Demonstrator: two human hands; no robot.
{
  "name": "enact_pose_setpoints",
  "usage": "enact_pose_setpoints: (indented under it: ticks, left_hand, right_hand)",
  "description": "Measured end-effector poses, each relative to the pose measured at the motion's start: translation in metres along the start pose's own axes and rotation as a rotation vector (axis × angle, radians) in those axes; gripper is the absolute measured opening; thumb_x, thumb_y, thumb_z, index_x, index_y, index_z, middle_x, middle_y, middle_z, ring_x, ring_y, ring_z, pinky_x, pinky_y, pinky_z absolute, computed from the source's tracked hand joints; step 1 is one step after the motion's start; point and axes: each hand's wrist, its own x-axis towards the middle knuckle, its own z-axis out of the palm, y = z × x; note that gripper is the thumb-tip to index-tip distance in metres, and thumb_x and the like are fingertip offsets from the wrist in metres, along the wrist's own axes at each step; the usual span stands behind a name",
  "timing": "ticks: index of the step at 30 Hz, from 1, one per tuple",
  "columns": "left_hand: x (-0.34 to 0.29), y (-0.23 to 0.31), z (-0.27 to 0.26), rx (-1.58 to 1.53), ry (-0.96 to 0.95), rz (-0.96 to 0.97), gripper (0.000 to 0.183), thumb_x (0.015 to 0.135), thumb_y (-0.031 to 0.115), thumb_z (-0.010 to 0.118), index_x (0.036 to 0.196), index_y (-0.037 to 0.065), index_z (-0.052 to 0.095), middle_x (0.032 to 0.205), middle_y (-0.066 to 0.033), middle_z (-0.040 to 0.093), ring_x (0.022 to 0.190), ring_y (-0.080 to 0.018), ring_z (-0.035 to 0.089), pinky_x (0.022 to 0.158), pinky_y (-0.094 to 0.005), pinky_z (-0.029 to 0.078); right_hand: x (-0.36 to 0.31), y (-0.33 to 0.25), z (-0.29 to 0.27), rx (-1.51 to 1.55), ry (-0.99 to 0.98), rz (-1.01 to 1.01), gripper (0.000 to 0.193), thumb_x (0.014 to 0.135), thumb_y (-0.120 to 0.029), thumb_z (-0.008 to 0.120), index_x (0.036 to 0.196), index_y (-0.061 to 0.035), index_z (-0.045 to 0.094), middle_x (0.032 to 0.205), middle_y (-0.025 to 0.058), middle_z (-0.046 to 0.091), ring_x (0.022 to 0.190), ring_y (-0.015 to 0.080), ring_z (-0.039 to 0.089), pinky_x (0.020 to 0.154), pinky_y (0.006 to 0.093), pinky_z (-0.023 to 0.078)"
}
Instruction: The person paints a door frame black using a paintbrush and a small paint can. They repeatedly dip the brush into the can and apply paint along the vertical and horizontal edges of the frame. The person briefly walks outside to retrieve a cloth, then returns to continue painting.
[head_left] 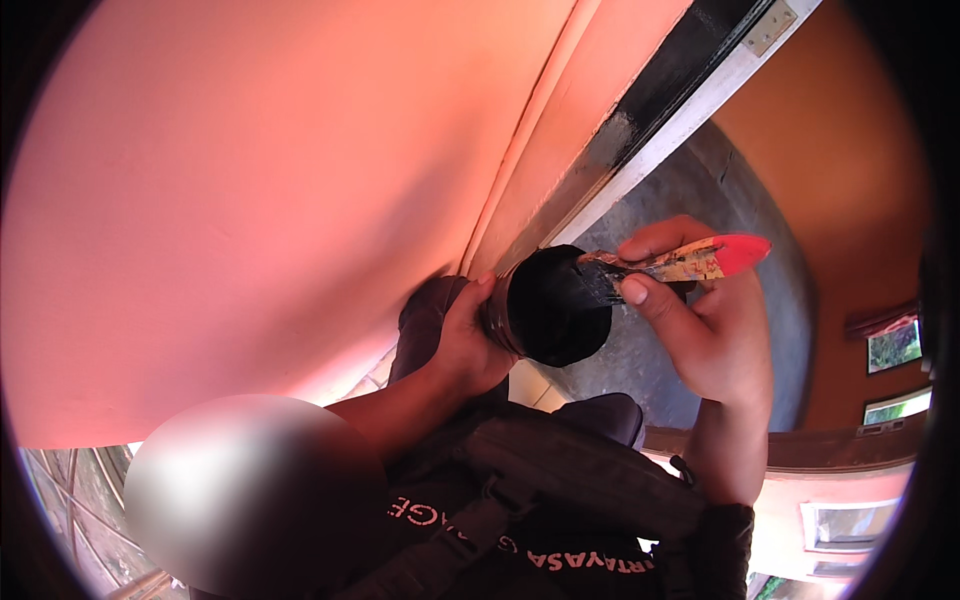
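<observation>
A round paint can, dark inside, is tilted so its mouth faces up toward me. My left hand wraps around its side, fingers closed on it. In my right hand is a paintbrush with a worn yellowish handle and a red end. Thumb and fingers pinch it near the paint-stained ferrule. The bristles lie at the right rim of the can, dark with paint; whether they touch the inside wall I cannot tell.
Beyond the can runs a door frame, partly black and partly white, with a metal hinge plate at its top. A pink wall fills the left side. Grey floor lies past the frame, beside an orange wall.
</observation>
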Motion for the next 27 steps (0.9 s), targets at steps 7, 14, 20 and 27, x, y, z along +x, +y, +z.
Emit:
enact_pose_setpoints:
  ticks: [7,14,20,27]
  left_hand:
    - [0.000,0.003,0.022,0.092,0.178,-0.099,0.062,0.100,0.054,0.034,0.137,0.008,0.052,0.134,-0.0092,0.059,0.125,-0.0263,0.055,0.104,-0.0479,0.044]
    - [-0.004,-0.002,0.019,0.119,0.215,-0.186,0.063,0.099,0.055,0.029,0.140,0.012,0.049,0.136,-0.0096,0.056,0.125,-0.0290,0.054,0.101,-0.0539,0.043]
    - [-0.012,-0.007,0.010,0.130,0.301,-0.267,0.063,0.098,0.057,0.029,0.139,0.014,0.051,0.135,-0.0077,0.058,0.124,-0.0287,0.055,0.102,-0.0543,0.039]
    - [-0.009,-0.010,0.001,0.134,0.342,-0.289,0.063,0.097,0.060,0.031,0.136,0.016,0.054,0.133,-0.0068,0.060,0.121,-0.0270,0.056,0.097,-0.0507,0.041]
  right_hand:
    - [0.001,0.011,0.003,-0.205,-0.020,-0.227,0.013,0.084,-0.003,0.073,0.095,-0.0011,0.066,0.091,0.0088,0.066,0.080,0.0171,0.063,0.073,0.0272,0.048]
    - [-0.008,0.018,0.019,-0.539,-0.063,-0.382,0.023,0.072,-0.008,0.080,0.092,-0.0094,0.070,0.086,0.0064,0.067,0.071,0.0262,0.062,0.062,0.0358,0.045]
    - [-0.015,0.033,0.024,-0.610,-0.021,-0.451,0.020,0.073,-0.013,0.078,0.092,-0.0125,0.072,0.082,0.0011,0.065,0.066,0.0204,0.063,0.056,0.0341,0.043]
    - [-0.023,0.044,0.020,-0.432,0.036,-0.373,0.022,0.072,-0.012,0.080,0.092,-0.0099,0.072,0.086,0.0051,0.068,0.070,0.0241,0.065,0.061,0.0348,0.048]
